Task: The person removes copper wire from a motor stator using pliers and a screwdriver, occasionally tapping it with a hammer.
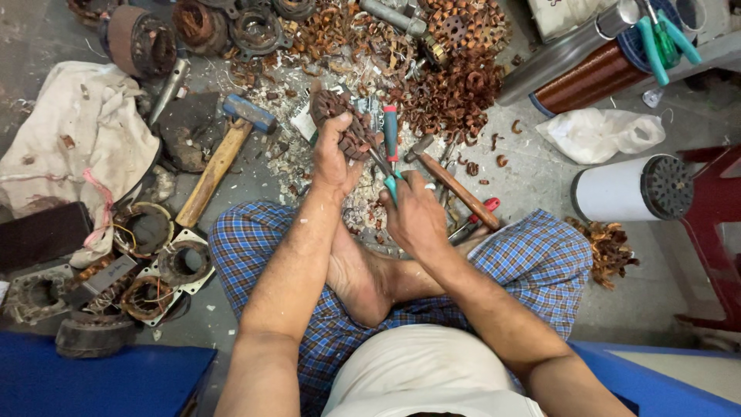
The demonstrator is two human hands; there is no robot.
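Note:
I sit cross-legged on a grey floor. My left hand (pixel 333 158) grips a round motor stator core (pixel 342 117) wound with brown copper coil, held up in front of my knees. My right hand (pixel 413 212) holds pliers with red and teal handles (pixel 391 143); their jaws reach into the core's windings. A heap of cut copper wire scraps (pixel 444 85) lies on the floor just beyond both hands.
A wooden-handled hammer (pixel 220 158) lies left of my hands, a second one (pixel 455 185) to the right. Motor housings and stators (pixel 147 262) sit at left beside a dirty cloth (pixel 81 131). A copper wire spool (pixel 587 77), a white cylinder (pixel 629 188), a plastic bag (pixel 602 133) and a red stool (pixel 718 232) stand at right.

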